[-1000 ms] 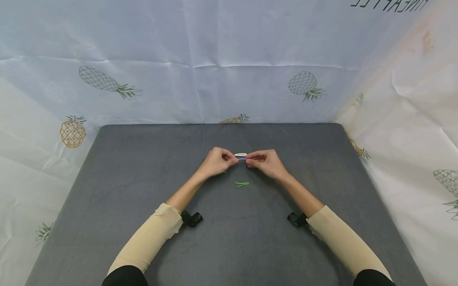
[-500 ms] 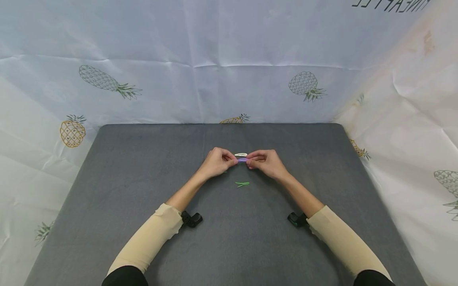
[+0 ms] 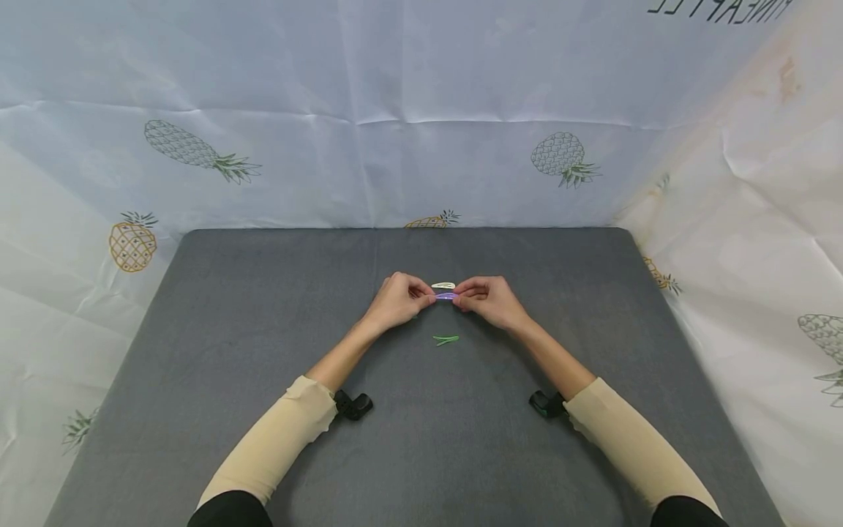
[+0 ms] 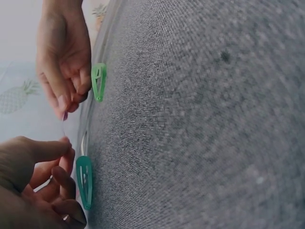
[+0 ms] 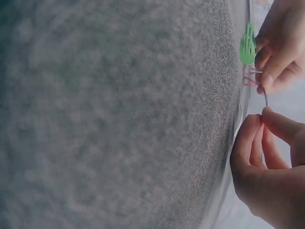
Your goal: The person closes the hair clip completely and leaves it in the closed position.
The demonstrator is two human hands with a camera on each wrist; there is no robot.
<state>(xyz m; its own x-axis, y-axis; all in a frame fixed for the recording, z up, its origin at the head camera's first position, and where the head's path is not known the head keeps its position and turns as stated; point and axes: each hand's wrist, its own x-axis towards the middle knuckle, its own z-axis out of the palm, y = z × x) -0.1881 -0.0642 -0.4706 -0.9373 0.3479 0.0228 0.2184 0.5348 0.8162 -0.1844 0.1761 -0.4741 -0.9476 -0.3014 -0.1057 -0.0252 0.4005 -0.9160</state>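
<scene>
**Head view: two hands work a purple hair clip at mid-desk**

Head view, centre of the frame: a person's left hand and right hand meet over a grey desk, each pinching one end of a thin purple hair clip held just above the cloth. Both grips are narrow, fingertips closed on the clip's ends, the other fingers curled in.

A cream hair clip lies on the desk just above the hands in the frame, untouched. A green hair clip lies a little below them, apart from both hands, its two arms spread as if sprung open. The left wrist view shows that light green clip beside the right hand's fingers, and a darker teal hair clip flat on the cloth under the left hand. In the right wrist view the purple clip shows only as a thin edge between the two sets of fingertips, with a small pink shape nearby that cannot be made out.

As a judgement, the work looks part-way through: one clip appears opened and set down, one is in hand, and the cream one at least is not yet handled. Whether the purple clip is open or closed cannot be told.

Writing: mirrored dark capitals run along the backdrop at the upper right of the frame, cut off by the edge; they seem to spell "PINEAPPLE", matching the pineapple print. No brand marks are legible on the clips.
</scene>
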